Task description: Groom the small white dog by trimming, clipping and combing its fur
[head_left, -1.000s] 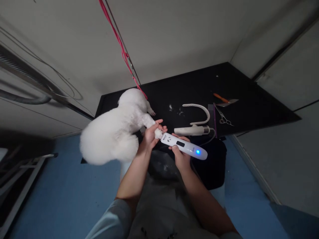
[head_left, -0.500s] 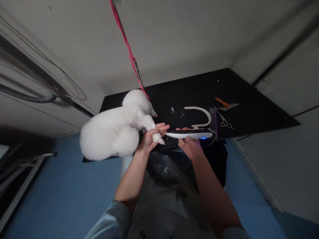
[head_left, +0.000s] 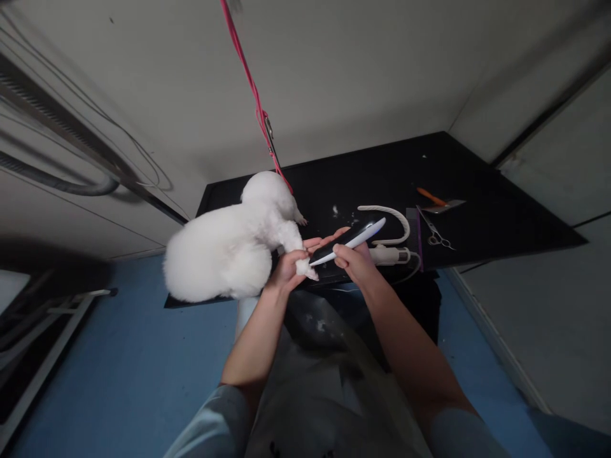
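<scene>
A small white fluffy dog (head_left: 224,245) stands on the black table (head_left: 477,184), tied by a pink leash (head_left: 252,95) that runs up out of view. My left hand (head_left: 286,267) is closed round the dog's rear paw (head_left: 303,268) at the table's near edge. My right hand (head_left: 353,262) grips a white electric clipper (head_left: 348,240), turned so its dark underside shows, with its tip right at the paw.
On the table lie a second white clipper (head_left: 389,255), a curved white hose-like piece (head_left: 389,213), scissors (head_left: 435,232), an orange-handled tool (head_left: 436,198) and fur tufts (head_left: 337,210). A grey hose (head_left: 71,184) runs along the left wall. The floor is blue.
My right hand has turned the clipper over and swung its tip back up to the paw; a second ago its blue light faced me. My left hand keeps its hold on the paw.
</scene>
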A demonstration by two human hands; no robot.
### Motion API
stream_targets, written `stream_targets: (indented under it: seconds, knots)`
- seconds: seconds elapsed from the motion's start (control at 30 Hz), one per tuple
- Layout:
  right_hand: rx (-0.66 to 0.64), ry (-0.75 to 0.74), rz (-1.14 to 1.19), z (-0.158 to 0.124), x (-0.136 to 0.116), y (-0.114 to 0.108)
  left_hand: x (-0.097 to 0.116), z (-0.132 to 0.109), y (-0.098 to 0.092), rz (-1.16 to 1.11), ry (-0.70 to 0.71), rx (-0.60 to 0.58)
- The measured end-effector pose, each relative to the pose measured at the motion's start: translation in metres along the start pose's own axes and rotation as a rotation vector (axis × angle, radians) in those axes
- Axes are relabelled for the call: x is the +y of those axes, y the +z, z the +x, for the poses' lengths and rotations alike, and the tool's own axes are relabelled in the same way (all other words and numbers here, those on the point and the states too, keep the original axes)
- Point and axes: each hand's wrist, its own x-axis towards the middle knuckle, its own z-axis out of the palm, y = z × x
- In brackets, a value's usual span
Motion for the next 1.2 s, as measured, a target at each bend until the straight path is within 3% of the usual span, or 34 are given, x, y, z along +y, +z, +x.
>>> stream_targets:
  seconds: [0.13,0.3,0.43,0.53,0.67,0.73,0.8,0.9,1.03,1.2]
  knots:
    - [-0.066,-0.037,-0.169,-0.002,-0.005,0.000,-0.001,0.002,-0.001,-0.006,-0.006,0.009]
    - [-0.167,-0.021,-0.181,-0.003,-0.012,-0.001,-0.003,0.001,-0.001,-0.050,-0.007,0.012]
    - [0.070,0.022,0.018,-0.004,0.001,-0.005,-0.004,0.002,-0.003,-0.064,0.020,-0.007]
    - [0.059,0.112,0.094,-0.007,0.013,-0.006,-0.006,0.004,-0.005,-0.109,0.069,-0.022]
    - [0.215,0.114,0.302,-0.014,0.025,-0.005,-0.008,0.004,-0.003,-0.134,0.079,-0.017]
    - [0.220,0.137,0.346,-0.018,0.030,-0.004,-0.008,0.004,-0.001,-0.134,0.081,-0.008]
    - [0.207,0.150,0.362,-0.022,0.034,-0.005,-0.008,0.005,0.001,-0.092,0.080,0.000]
    - [0.297,0.098,0.402,-0.028,0.040,-0.007,-0.011,0.011,-0.001,0.095,0.123,0.013]
    - [0.257,0.099,0.339,-0.039,0.043,-0.012,-0.019,0.021,-0.007,0.349,0.192,0.154]
    - [0.367,0.058,0.189,-0.063,0.038,-0.027,-0.021,0.022,0.001,0.476,0.246,0.348]
